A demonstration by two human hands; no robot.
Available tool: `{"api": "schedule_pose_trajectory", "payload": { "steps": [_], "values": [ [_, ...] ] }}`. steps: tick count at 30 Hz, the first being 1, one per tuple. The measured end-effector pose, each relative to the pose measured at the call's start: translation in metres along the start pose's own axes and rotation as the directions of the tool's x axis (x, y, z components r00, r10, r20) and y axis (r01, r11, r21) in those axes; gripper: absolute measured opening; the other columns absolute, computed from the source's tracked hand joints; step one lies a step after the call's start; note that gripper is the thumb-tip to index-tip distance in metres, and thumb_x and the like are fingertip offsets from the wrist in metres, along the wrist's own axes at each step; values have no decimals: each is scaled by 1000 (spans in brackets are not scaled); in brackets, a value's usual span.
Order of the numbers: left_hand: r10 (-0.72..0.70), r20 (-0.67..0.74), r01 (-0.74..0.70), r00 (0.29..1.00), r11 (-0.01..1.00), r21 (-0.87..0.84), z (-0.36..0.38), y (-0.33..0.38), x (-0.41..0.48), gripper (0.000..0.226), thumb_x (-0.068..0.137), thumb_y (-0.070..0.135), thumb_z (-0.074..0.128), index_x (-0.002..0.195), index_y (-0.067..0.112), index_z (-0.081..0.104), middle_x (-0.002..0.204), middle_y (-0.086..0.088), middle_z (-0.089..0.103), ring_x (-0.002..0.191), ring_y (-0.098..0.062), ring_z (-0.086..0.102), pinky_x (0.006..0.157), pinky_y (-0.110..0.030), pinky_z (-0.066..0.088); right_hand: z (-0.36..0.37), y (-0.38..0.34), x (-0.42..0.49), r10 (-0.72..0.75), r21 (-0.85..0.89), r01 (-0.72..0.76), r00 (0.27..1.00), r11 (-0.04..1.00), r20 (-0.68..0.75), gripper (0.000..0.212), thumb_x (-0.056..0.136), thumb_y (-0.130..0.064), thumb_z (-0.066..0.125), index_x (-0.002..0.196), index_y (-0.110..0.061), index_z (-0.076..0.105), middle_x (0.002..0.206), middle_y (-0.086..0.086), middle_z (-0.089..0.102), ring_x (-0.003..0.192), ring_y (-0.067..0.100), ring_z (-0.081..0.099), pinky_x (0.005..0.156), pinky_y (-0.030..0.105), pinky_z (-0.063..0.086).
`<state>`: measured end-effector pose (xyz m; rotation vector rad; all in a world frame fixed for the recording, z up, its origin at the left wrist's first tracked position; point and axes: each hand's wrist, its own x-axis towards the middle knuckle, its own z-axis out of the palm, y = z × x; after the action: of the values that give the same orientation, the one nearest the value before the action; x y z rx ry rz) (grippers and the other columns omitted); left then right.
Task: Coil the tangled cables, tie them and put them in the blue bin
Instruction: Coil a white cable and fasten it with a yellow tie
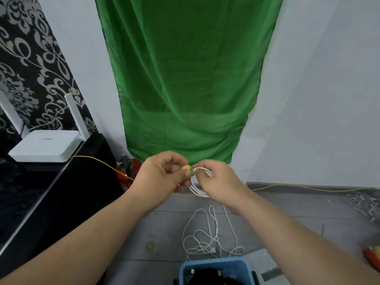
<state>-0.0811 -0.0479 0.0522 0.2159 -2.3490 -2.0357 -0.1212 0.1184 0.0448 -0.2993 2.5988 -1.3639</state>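
Left hand (164, 174): pinches a yellow band (186, 167) against the coil.
Right hand (219, 178): grips the coiled white cable (198, 192), held above the floor.
Loose cable (207, 237): tangled on the floor, just beyond the blue bin (213, 262).

A tangled cable (214, 225) sprawls just beyond the open-topped blue bin (216, 261).

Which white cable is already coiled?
The coiled cable held between the left hand and right hand; the other white cable lies loose and tangled on the floor.
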Motion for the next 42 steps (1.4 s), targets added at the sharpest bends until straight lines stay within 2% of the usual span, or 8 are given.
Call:
{"api": "schedule_pose_trajectory", "payload": {
  "steps": [9,14,17,21,25,30,34,42],
  "values": [
    [-22,49,18,999,997,74,-2,2,-5,7,95,4,68,96,0,63,77,-19,75,62,-15,69,59,-21,55,0,2,-1,-164,13,164,984,986,65,25,102,-22,58,121,-30,73,108,-23,71,101,-15,61,84,1,40],
    [-10,71,8,997,999,31,-1,5,-7,7,100,3,60,100,-4,64,76,-15,74,61,-13,68,59,-21,56,-9,-3,-7,-174,229,129,967,965,189,13,100,-16,65,107,-19,75,90,-2,78,77,2,63,75,17,49],
    [-5,83,2,997,1000,29,0,4,-9,6,99,3,61,100,-2,65,79,-20,75,66,-17,70,62,-24,58,-10,-1,-9,-200,104,184,966,977,165,7,99,-24,67,100,-22,74,86,-2,75,72,4,59,71,26,51],
    [-34,82,32,996,999,21,-2,5,-6,9,95,-4,65,103,0,64,83,-23,74,69,-21,73,65,-28,61,-11,2,-9,-181,-62,193,971,979,159,15,101,-26,57,96,-27,72,69,-22,67,64,-3,57,64,18,46],
    [-70,32,69,997,998,14,1,8,-4,11,91,-1,68,102,-1,64,74,-21,74,61,-20,69,56,-26,57,-6,-1,-9,-194,-59,203,973,977,126,18,102,-29,53,90,-25,67,68,-15,66,65,5,58,64,24,47],
    [-62,-7,62,998,996,-60,2,9,-2,5,95,3,65,98,-1,67,70,-16,71,61,-18,66,56,-27,55,-2,-2,-5,-146,56,140,982,988,116,16,103,-27,54,94,-24,67,58,-19,58,54,-2,48,54,16,37],
    [-84,106,105,991,971,-215,-4,9,-2,9,97,-1,63,105,0,63,82,-16,71,68,-20,65,64,-31,56,-8,2,0,-61,270,7,979,963,192,15,102,-25,59,93,-25,70,57,-18,53,50,2,39,56,26,31],
    [-116,101,137,988,962,-235,2,6,-8,7,103,12,58,97,9,59,77,-14,66,65,-22,58,62,-30,51,-6,0,-10,-253,23,253,955,967,155,8,98,-26,66,90,-26,64,80,-13,71,72,1,61,69,19,48]
  ]
}}
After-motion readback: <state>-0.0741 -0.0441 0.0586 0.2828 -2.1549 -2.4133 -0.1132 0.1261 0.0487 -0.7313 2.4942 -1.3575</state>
